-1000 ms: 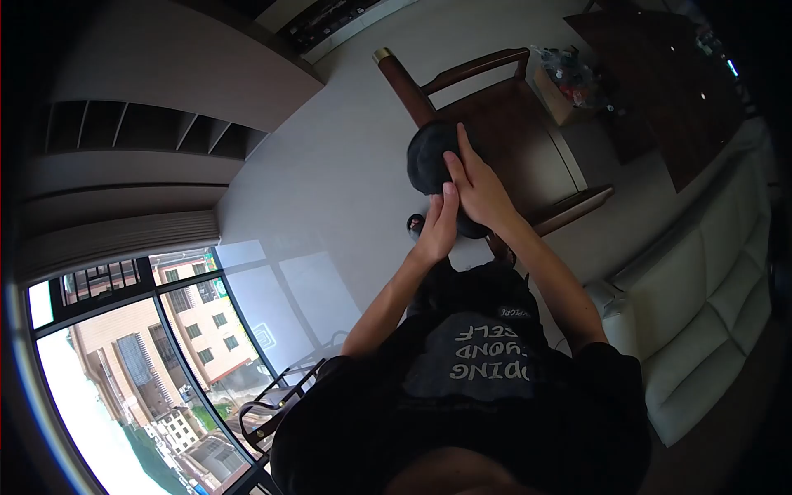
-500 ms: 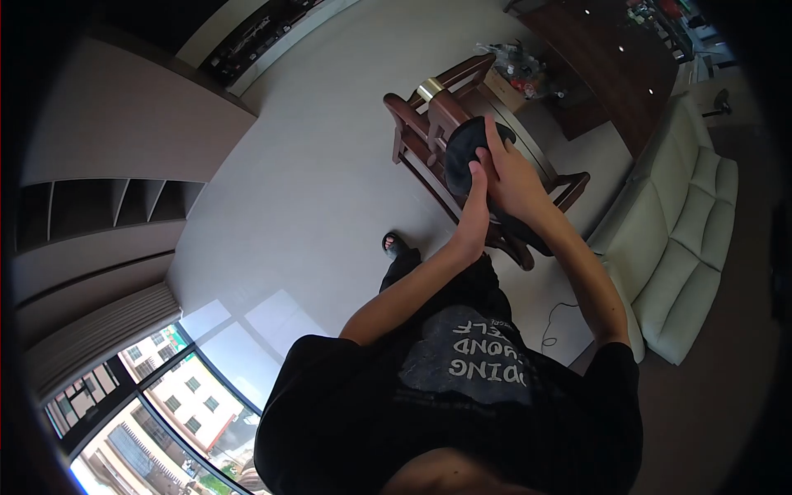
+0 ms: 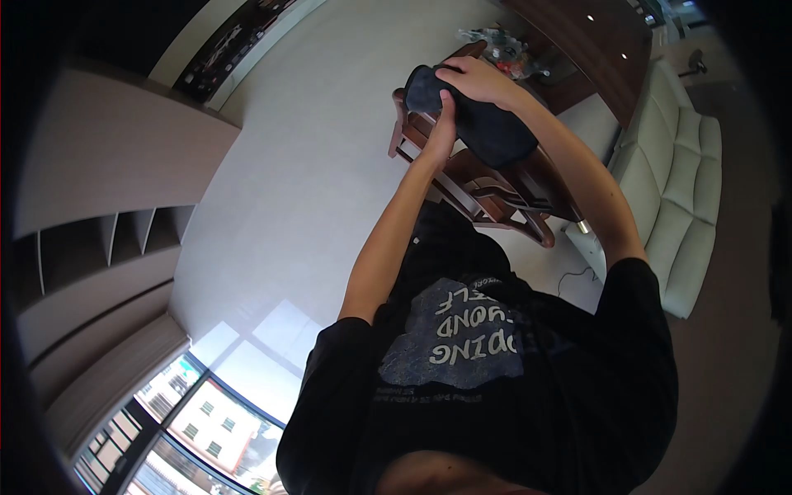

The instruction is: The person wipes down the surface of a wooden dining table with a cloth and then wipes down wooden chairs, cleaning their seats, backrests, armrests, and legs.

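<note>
A long black padded piece (image 3: 499, 132), rounded at its upper end, is between my hands. I cannot make out exactly what it is. My left hand (image 3: 441, 136) grips its near left edge with the thumb up against it; the other fingers are hidden. Across its top lies my right hand (image 3: 483, 81), the fingers curled over it. A dark brown wooden length with a brass-coloured cap (image 3: 583, 227) shows below the padding, under my right arm; whether they are joined is unclear. Behind and beneath it stands a dark wooden chair (image 3: 404, 136).
A pale leather sofa (image 3: 676, 181) is at the right. Behind the chair are a dark wooden table (image 3: 577, 41) and plastic-wrapped items (image 3: 507, 54). A shelf unit (image 3: 107, 239) lines the left, with a window (image 3: 206, 412) below. A thin cable (image 3: 573, 276) lies near the sofa.
The black padded piece has swung round and now lies more lengthwise in view. Both hands moved up and left. The brass cap showed at the upper left before and shows at the lower right now.
</note>
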